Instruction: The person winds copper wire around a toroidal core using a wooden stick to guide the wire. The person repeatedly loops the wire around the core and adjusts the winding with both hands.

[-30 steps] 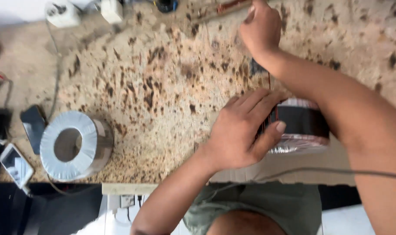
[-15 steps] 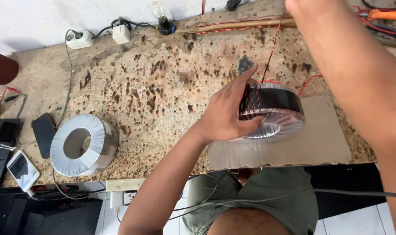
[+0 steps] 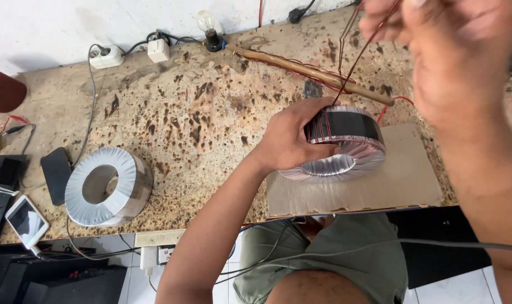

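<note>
On cardboard, left hand (image 3: 292, 141) clamped around toroid coil (image 3: 340, 143); raised right hand (image 3: 458, 50) pinching copper wire (image 3: 360, 62).

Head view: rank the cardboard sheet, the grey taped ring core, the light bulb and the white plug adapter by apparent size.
1. cardboard sheet
2. grey taped ring core
3 and 4. light bulb and white plug adapter: look alike in size, both far back, so unranked.

Even, soft daylight fills the scene, bright on the white wall and the speckled worktop (image 3: 171, 112). Shadows are faint and short. The right hand (image 3: 458, 56), close to the lens, is smeared by motion blur and out of focus. The left hand (image 3: 292, 138) and the wound toroidal coil (image 3: 346, 143) under its fingers (image 3: 318, 149) stay sharp, with slight sheen on the film wrap.
</note>
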